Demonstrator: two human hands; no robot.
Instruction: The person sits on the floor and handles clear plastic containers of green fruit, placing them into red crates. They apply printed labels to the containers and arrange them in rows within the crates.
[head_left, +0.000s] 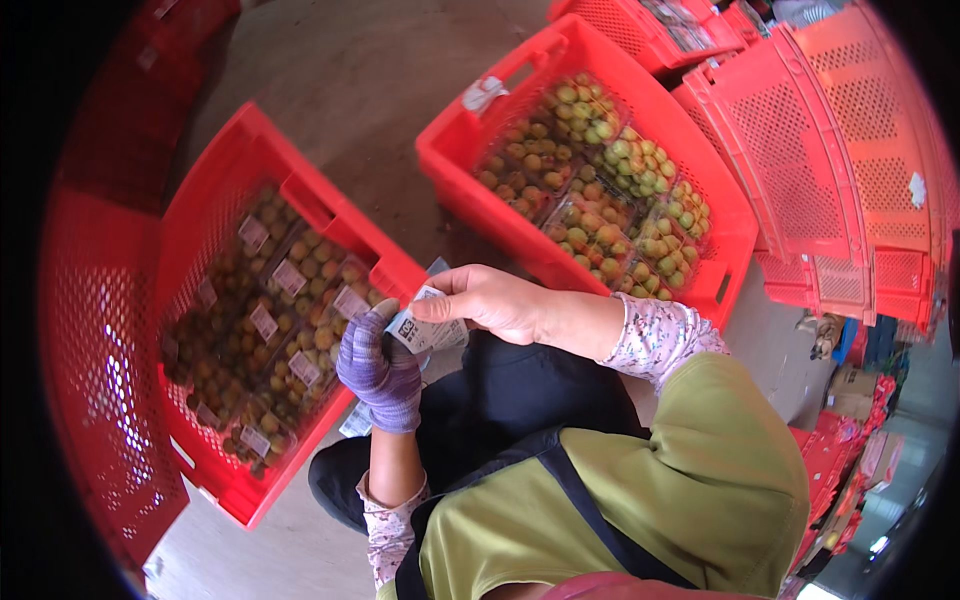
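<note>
My right hand (499, 304) is bare and pinches a strip of printed paper labels (431, 324) between thumb and fingers. My left hand (380, 367), in a purple knit glove, holds the left end of the same strip, its fingers curled. Both hands are above my lap, by the near rim of the left red plastic crate (345, 214). Inside that crate sit clear plastic punnets of round yellow-green fruit (307, 259), several of them bearing white labels (289, 277). Part of the strip hangs behind my hands, hidden from view.
A second red crate (480, 184) holds punnets of fruit (637, 161) on which I see no white labels. More perforated crates (787, 150) are stacked at the right, and another (105, 337) stands at the far left. A cardboard box (851, 394) lies farther right.
</note>
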